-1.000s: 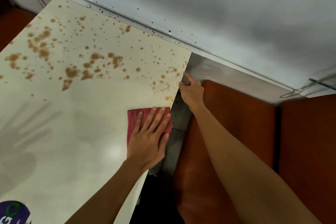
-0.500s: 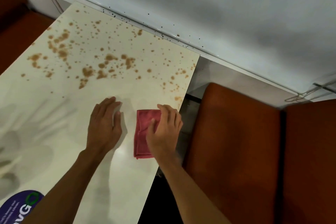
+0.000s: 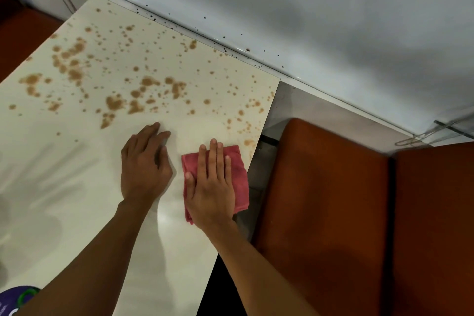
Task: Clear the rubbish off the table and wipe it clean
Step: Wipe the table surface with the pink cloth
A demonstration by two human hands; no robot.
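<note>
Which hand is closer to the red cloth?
Right. The right hand lies flat on the red cloth; the left hand rests on the table beside it, apart.

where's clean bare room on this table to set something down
Widest free patch: left of the left hand, between the brown splatter and the purple object at the near corner. Narrow strip between the forearms. Crowded: splattered far half; right hand and red cloth at the right edge.
</note>
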